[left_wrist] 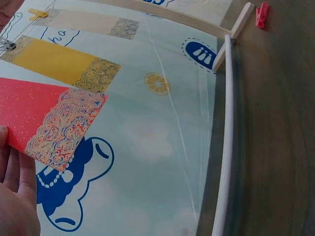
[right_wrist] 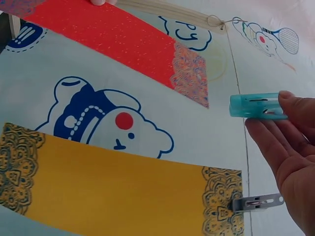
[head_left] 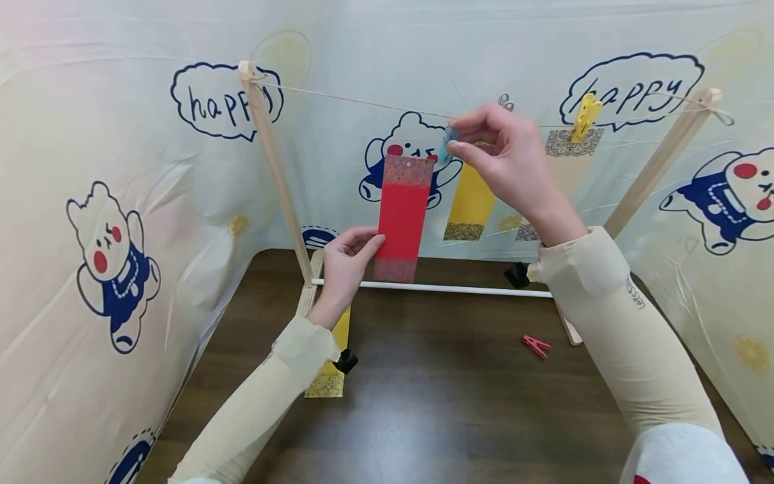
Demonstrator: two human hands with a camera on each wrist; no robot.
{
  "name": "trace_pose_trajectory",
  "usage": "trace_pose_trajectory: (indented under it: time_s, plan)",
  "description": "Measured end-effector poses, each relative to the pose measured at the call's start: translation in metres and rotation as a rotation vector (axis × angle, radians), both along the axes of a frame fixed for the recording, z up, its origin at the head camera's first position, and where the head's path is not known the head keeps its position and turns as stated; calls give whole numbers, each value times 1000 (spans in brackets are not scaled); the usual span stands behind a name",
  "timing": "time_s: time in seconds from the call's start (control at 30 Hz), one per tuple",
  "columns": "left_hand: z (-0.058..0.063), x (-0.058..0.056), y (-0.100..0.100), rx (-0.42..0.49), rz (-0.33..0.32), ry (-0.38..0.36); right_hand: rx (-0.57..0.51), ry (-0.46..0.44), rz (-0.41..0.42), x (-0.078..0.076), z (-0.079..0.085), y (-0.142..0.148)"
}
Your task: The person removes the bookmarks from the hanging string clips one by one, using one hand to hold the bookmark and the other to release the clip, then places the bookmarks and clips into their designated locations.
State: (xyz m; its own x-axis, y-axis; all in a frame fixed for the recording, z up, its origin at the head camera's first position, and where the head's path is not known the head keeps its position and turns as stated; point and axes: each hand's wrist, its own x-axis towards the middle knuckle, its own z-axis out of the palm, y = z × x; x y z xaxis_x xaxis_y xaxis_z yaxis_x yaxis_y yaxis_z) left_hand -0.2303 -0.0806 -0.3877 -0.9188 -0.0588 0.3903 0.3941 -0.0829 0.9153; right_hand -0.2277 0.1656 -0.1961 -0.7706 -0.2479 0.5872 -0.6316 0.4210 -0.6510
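My left hand (head_left: 346,262) pinches the left edge of a red paper strip (head_left: 400,218) with patterned ends, holding it upright below the string (head_left: 351,99). Between thumb and fingertips, my right hand (head_left: 508,154) grips a teal clothespin (right_wrist: 253,105). The clothespin overlaps the string in the right wrist view, with the strip's upper end a short way off. Beside the red strip, a yellow strip (right_wrist: 123,184) hangs from the string by a silver metal clip (right_wrist: 256,202). Farther right hangs a beige strip (left_wrist: 86,23) under a yellow clothespin (head_left: 585,117).
Wooden posts (head_left: 272,168) hold the string at both sides, joined low by a white rod (head_left: 453,289). A pink-red clothespin (head_left: 536,346) lies on the dark table (head_left: 435,403). Another yellow strip (head_left: 325,385) lies partly under my left forearm. Printed cloth surrounds the table.
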Motion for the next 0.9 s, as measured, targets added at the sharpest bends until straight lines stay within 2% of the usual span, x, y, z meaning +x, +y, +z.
trace_pose_trajectory:
  time_s: [0.4, 0.53, 0.9]
  plan:
    - [-11, 16, -1, -11, -59, -43, 26, -49, 14, 12, -24, 20]
    - [-16, 19, -3, -23, -70, -53, 26, -29, 45, 17, -32, 26]
    - [-26, 36, -8, -58, -68, -59, 72, -57, 45, 26, -55, 38]
